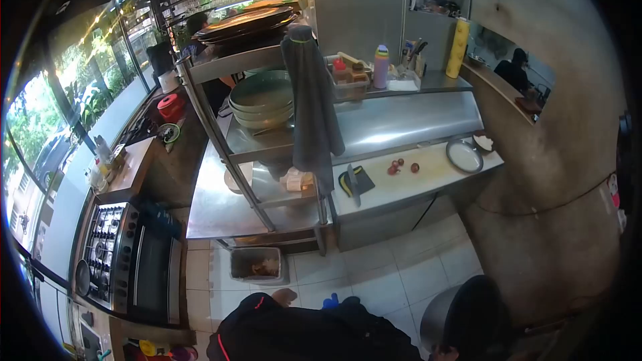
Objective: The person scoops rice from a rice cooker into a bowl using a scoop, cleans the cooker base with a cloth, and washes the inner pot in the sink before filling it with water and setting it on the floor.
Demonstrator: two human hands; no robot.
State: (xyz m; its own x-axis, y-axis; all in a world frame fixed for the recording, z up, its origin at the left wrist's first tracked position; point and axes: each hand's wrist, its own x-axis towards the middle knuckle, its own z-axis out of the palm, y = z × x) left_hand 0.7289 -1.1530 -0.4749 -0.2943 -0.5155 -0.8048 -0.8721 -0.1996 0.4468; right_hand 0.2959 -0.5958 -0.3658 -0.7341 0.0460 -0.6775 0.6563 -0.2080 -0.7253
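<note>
My left hand [285, 296] is bare and shows just past the black sleeve at the bottom centre; its fingers are too small to make out. To its right, a blue-gloved shape, which looks like my right hand [330, 301], sticks out beside the black clothing with its fingers apart. No object shows in either hand. Nearest to them is a grey bin [283, 266] with scraps on the floor. Beyond, a white cutting board [435, 172] carries a knife [354, 185] on a dark cloth [363, 180], several red onion pieces [394, 170] and a round plate [464, 156].
A steel shelf [249, 154] with stacked bowls [262, 101] and a hanging grey cloth [311, 100] rises ahead. The gas stove [103, 244] stands left. A dark round lid [476, 307] is at lower right. Another person [513, 73] shows through the wall opening.
</note>
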